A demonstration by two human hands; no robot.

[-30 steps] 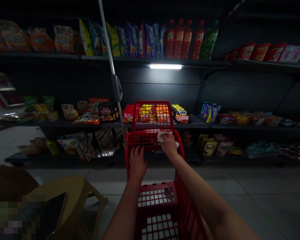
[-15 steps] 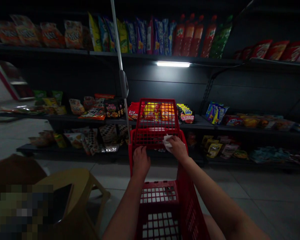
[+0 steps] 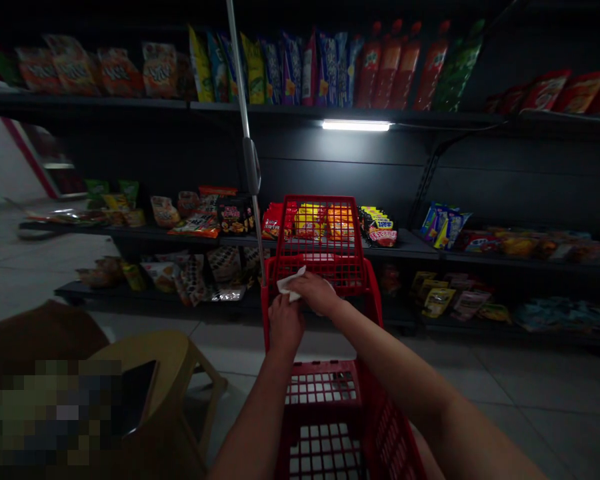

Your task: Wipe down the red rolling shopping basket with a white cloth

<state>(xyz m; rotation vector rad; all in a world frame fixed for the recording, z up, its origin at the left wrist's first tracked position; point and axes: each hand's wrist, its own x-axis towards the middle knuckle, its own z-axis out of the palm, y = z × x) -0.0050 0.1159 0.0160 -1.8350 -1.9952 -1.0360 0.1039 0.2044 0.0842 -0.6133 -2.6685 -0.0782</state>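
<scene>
My right hand (image 3: 316, 293) is shut on a crumpled white cloth (image 3: 291, 283), which it presses against the back of my left hand (image 3: 286, 325). My left hand sits just inside a red plastic shopping cart (image 3: 320, 199), near its grid wall. Its fingers are partly hidden, so its grip cannot be made out. A tall metal flag pole (image 3: 245, 133) rises from the cart's left side.
Dark store shelves (image 3: 330, 243) hold snack bags, and drink bottles (image 3: 405, 77) stand higher up. A strip light (image 3: 356, 125) is fixed under the top shelf. At lower left is a tan plastic stool (image 3: 175, 360) with a phone (image 3: 137, 397) and a pixelated object. Floor tiles surround the cart.
My right hand has moved left with the white cloth, from beside the cart's far wall to on top of my left hand. The view has drifted slightly.
</scene>
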